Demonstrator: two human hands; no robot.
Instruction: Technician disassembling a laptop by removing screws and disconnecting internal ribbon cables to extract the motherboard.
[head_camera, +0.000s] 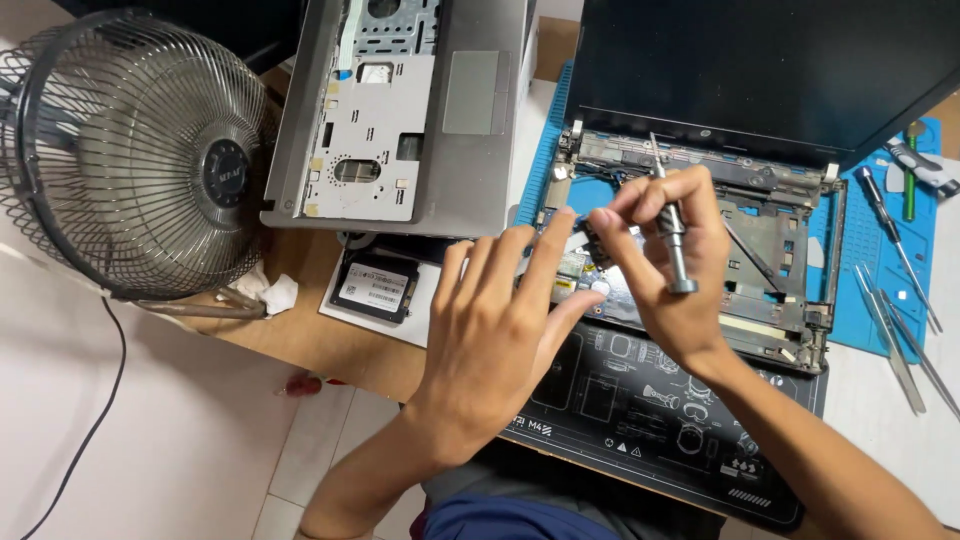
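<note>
On the wooden counter (300, 335), over the opened grey laptop base (770, 250) with its bare metal frame and circuit board showing, both hands work close together. The right hand (670, 270) pinches a slim silver precision screwdriver (672, 235) between thumb and fingertips; the tool's long axis runs nearly upright in the view, tip pointing up and away toward the hinge edge, its round end cap low against the palm side. The left hand (495, 320) lies spread and flat, fingers extended to the right, fingertips touching the small green-and-white card on the circuit board (572, 268) just beside the right hand's thumb. That card sits between the two hands, directly under the left fingertips and left of the screwdriver shaft; the left hand is the nearer. The black laptop screen (760, 70) stands open behind. A detached silver palmrest cover (400, 110) lies to the left, a black flat drive (377, 287) below it, a round wire-cage fan (140, 150) further left. Spare screwdrivers and tweezers (900, 280) rest on the blue mat (870, 260) at right.
</note>
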